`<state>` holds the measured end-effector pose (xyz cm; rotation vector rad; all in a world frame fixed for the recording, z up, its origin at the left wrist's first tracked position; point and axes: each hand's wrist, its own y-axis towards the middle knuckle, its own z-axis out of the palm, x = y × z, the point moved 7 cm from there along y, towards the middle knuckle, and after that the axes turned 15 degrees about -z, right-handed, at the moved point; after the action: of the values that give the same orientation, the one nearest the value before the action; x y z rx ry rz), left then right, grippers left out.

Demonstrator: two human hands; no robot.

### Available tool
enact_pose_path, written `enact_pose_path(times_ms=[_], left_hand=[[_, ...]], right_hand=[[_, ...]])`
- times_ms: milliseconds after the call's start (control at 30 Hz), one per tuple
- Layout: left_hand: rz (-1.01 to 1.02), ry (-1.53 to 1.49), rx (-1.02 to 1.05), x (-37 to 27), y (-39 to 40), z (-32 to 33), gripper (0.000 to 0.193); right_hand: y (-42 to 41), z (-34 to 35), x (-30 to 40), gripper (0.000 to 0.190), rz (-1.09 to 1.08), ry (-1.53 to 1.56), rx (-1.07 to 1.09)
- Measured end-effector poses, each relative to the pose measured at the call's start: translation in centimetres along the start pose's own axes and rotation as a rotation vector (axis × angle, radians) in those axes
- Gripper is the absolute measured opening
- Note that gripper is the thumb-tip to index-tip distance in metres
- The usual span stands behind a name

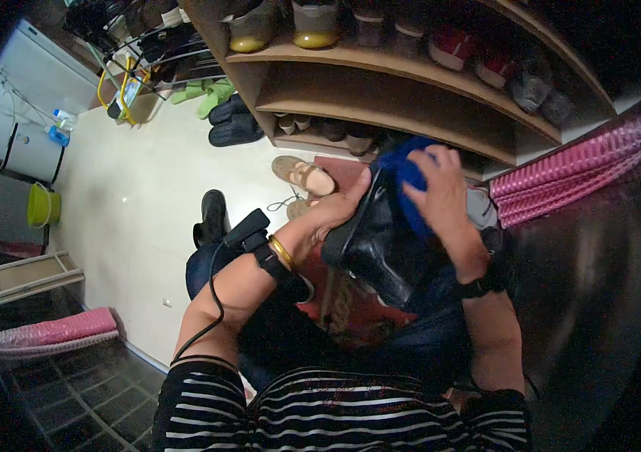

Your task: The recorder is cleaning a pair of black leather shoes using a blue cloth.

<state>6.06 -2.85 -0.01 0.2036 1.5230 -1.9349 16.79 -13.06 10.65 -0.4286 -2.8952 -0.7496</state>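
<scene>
A black leather boot (379,243) is held up in front of me, above my lap, with its sole facing left. My left hand (340,206) grips the boot by its sole side, the thumb pointing up along the edge. On the boot's right side lies a bright blue cloth (410,181), fluffy in look. My right hand (439,186) rests on this cloth with its fingers spread and bent; whether it pinches the cloth I cannot tell. Part of the boot's upper is hidden behind the cloth and the right hand.
A wooden shoe rack (365,90) with several shoes stands ahead. Tan shoes (303,175) lie on the floor by a red mat (343,169). Green slippers (216,96) and black slippers (235,124) are at the upper left. Pink wrapped padding (569,175) stands at the right.
</scene>
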Motion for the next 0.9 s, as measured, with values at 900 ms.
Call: enact_pose_path(times_ms=[900], left_hand=[[0.231,0.518,-0.291,-1.1,-0.3,-0.8,0.076]], right_hand=[[-2.6,2.3,9.0,0.025,-0.384,0.275,0.413]])
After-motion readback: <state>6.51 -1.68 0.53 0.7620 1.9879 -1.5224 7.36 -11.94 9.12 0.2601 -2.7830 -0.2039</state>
